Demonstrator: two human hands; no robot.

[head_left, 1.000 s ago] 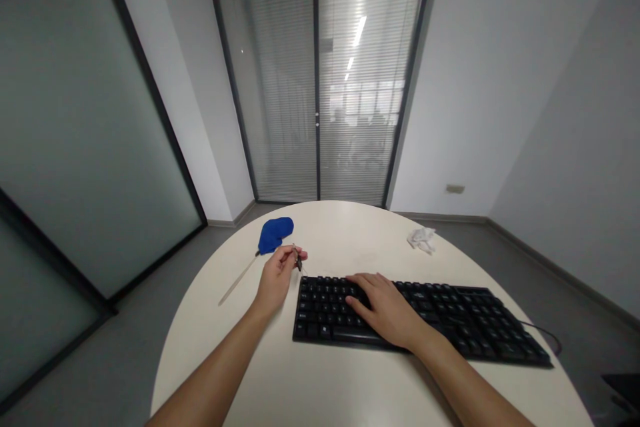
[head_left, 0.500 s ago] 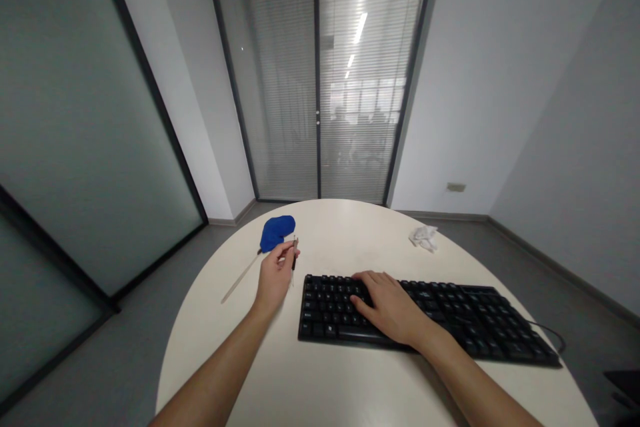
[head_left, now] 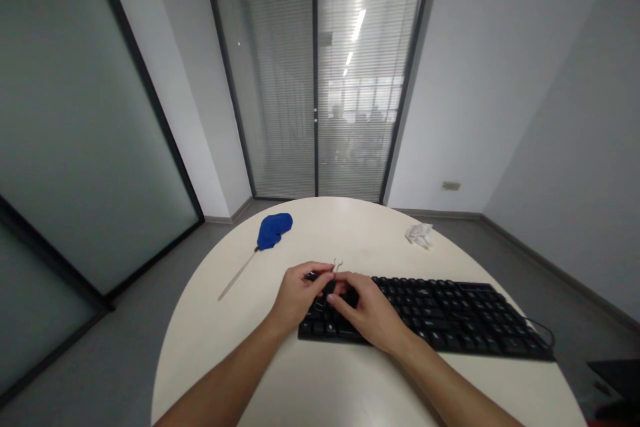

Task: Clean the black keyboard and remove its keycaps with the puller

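Over the left end of a black keyboard (head_left: 450, 313), my two hands meet at the fingertips. Thumb and fingers of my left hand (head_left: 299, 293) pinch a small keycap puller, whose thin wire ends (head_left: 339, 265) with bent tips stick up above the fingers. My right hand (head_left: 373, 310) has its fingers curled in around the lower part of the same puller, thumb low over the keys. Most of the puller and several keys are hidden behind the fingers.
A blue cloth duster head (head_left: 273, 230) on a pale stick (head_left: 237, 275) lies at the left of the round white table (head_left: 220, 360). Crumpled white tissue (head_left: 420, 235) sits at the far right. The keyboard's cable (head_left: 543, 327) curls off its right end.
My left hand has come right, from beside the blue duster to over the keyboard, bringing the puller. My right hand has lifted from resting flat on the keys and moved left to meet it.
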